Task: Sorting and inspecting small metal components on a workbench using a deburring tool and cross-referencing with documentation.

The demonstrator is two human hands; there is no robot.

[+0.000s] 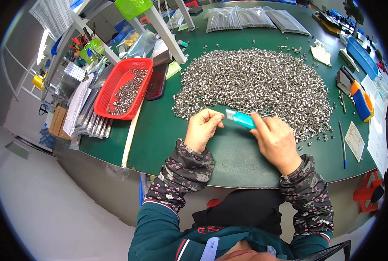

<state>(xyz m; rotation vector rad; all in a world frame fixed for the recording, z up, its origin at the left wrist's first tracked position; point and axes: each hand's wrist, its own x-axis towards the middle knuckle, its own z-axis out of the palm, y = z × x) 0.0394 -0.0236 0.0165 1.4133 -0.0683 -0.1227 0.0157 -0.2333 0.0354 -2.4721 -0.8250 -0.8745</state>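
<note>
My right hand point(274, 139) is closed round a teal-handled tool point(242, 119) with a pale, flat tip; its exact kind is not clear. That tip points left toward the fingertips of my left hand point(201, 130). Thumb and forefinger of the left hand are pinched together, and whatever lies between them is too small to make out. Just beyond both hands, a broad heap of small shiny metal rings point(255, 82) covers the green table point(237, 161). Both hands are over the table's near part, and a small gap separates the tool's tip from the left fingers.
On the left stands a red plastic basket point(99, 106) partly filled with metal rings, beside a dark tray point(158, 81). Clear bags point(242, 19) lie at the back. A tape dispenser point(360, 98), a pen point(343, 145) and a paper card point(354, 141) are on the right.
</note>
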